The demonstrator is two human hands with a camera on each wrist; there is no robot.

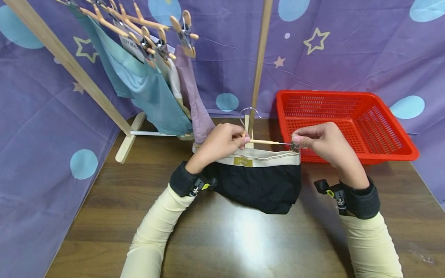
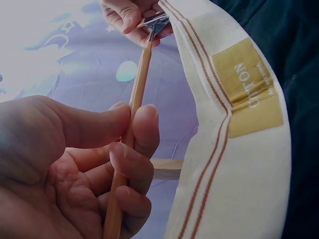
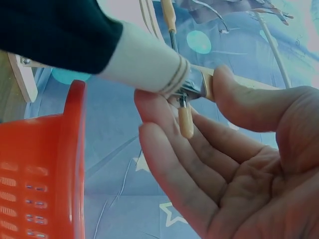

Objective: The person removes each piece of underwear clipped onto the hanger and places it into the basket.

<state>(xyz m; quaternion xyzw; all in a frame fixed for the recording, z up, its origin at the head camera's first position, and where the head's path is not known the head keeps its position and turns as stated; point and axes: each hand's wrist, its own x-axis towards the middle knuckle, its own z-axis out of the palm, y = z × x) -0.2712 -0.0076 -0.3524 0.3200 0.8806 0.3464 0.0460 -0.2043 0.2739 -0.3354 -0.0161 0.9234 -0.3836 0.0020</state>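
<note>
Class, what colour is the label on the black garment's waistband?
Mustard gold; the label shows best in the left wrist view.

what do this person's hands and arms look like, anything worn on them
The left hand and right hand are gloveless. Pale-yellow sleeves reach wide black wristbands; each band carries a small dark mount with a yellow-green piece.

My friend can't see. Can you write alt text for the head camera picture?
A person's left hand grips a wooden hanger while the right hand pinches its metal clip at the white waistband of a black garment. A red basket sits at the right; a wooden rack with hanging clothes stands at the left.
</note>
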